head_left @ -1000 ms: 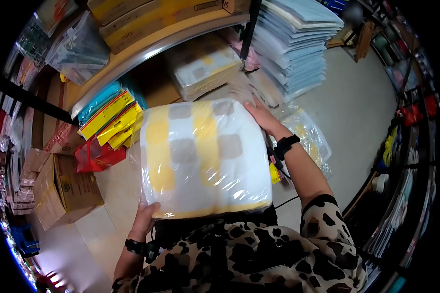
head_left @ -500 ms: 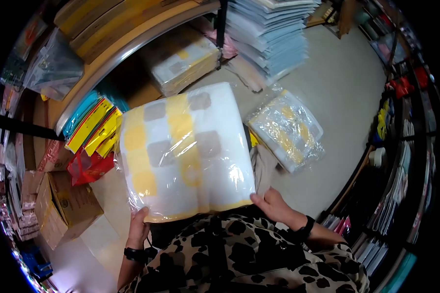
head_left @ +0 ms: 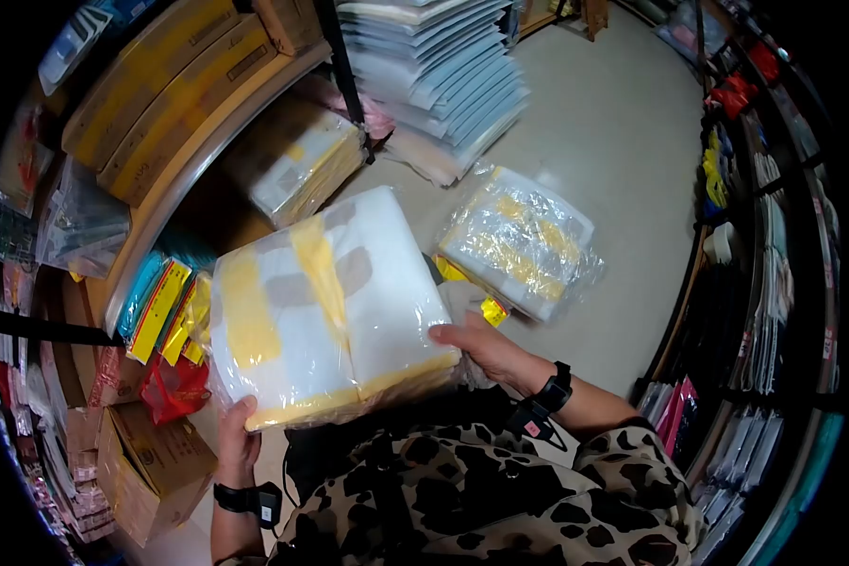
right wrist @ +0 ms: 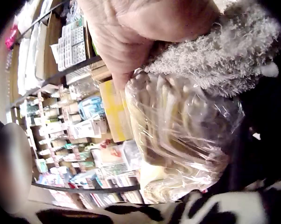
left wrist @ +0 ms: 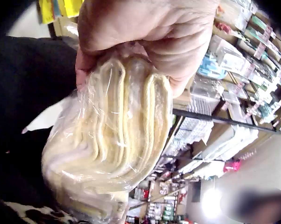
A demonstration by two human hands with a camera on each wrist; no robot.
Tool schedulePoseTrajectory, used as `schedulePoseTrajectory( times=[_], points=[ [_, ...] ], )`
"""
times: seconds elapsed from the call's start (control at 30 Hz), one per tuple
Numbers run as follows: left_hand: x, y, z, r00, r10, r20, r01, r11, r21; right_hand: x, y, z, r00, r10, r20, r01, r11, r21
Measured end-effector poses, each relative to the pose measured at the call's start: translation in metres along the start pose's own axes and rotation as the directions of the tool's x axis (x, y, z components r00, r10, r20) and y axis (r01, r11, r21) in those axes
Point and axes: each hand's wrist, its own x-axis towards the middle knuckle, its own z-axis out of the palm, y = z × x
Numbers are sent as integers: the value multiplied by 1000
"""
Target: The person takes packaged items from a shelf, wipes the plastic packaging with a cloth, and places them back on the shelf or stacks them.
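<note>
A clear-plastic pack of folded cloths (head_left: 387, 274), white with yellow and grey patches, is held up before the person's body. My left hand (head_left: 238, 441) grips its near left corner, thumb on top. At the near right corner my right hand (head_left: 495, 357) holds the pack with the thumb over its upper edge. Folded layers with yellowish edges show through the plastic (left wrist: 122, 121) in the left wrist view. A fluffy grey cloth (right wrist: 215, 51) lies against the right palm, beside the pack's end. Another patterned pack (head_left: 524, 241) in loose plastic lies beyond the right hand.
Cardboard boxes (head_left: 174, 104) sit on a shelf at the left, with a similar pack (head_left: 307, 160) below. A tall stack of pale blue packets (head_left: 443, 75) stands at the back. An open carton (head_left: 156, 462) is at the lower left; laden shelves (head_left: 764, 283) line the right.
My right hand has gone from the pack's far right side to its near right corner. The pack has turned slightly and shifted left in view. My left hand keeps its hold.
</note>
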Motion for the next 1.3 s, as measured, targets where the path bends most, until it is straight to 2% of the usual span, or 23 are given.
schedulePoseTrajectory(
  times=[0.07,0.17,0.3,0.37,0.5,0.6,0.73,0.83,0.9,0.93,0.97,1.0,1.03,1.07,1.1,1.17,1.27,1.3],
  points=[
    [18,19,17,997,16,70,-18,1000,15,-3,-2,-18,997,-17,-72,20,999,38],
    [51,41,63,974,8,227,-21,998,56,-35,-33,-31,974,-160,-163,184,972,145],
    [103,43,151,901,-99,422,37,988,152,-67,-40,-81,891,-243,-383,317,938,143],
    [143,25,190,806,-164,569,69,980,186,-75,-34,-119,839,-254,-482,361,921,144],
    [201,-25,267,683,-255,684,182,967,178,-84,-28,-182,738,-257,-624,421,898,128],
    [228,-57,311,601,-279,749,176,960,216,-83,-21,-215,647,-260,-717,469,877,105],
    [252,-76,357,542,-282,792,206,958,201,-84,-18,-249,583,-283,-761,468,883,30],
    [277,-104,368,499,-355,791,276,930,244,-76,-8,-267,538,-293,-790,477,879,-1],
    [299,-149,360,560,-378,737,220,926,308,-58,30,-292,491,-285,-823,448,893,-41],
    [308,-168,358,589,-382,712,189,922,338,-53,47,-305,558,-188,-808,317,948,-1],
    [319,-177,359,590,-512,624,175,836,520,-38,69,-317,535,-175,-827,235,971,-53],
    [330,-184,359,591,-625,510,165,712,683,-25,93,-330,550,-108,-828,156,987,-25],
    [335,-190,356,592,-715,372,158,556,816,-13,114,-340,587,33,-809,122,984,128],
    [334,-189,354,624,-680,384,134,578,805,-7,128,-344,538,5,-843,156,982,105],
    [334,-189,353,643,-683,347,169,568,805,-2,135,-344,488,-28,-873,194,978,77],
    [338,-183,350,685,-676,270,225,550,804,-1,143,-347,482,30,-876,151,982,117],
    [337,-169,345,711,-660,243,174,500,848,-5,143,-339,472,76,-879,96,986,136],
    [340,-174,340,764,-554,331,28,541,841,-7,142,-337,466,79,-881,80,988,132]
  ],
)
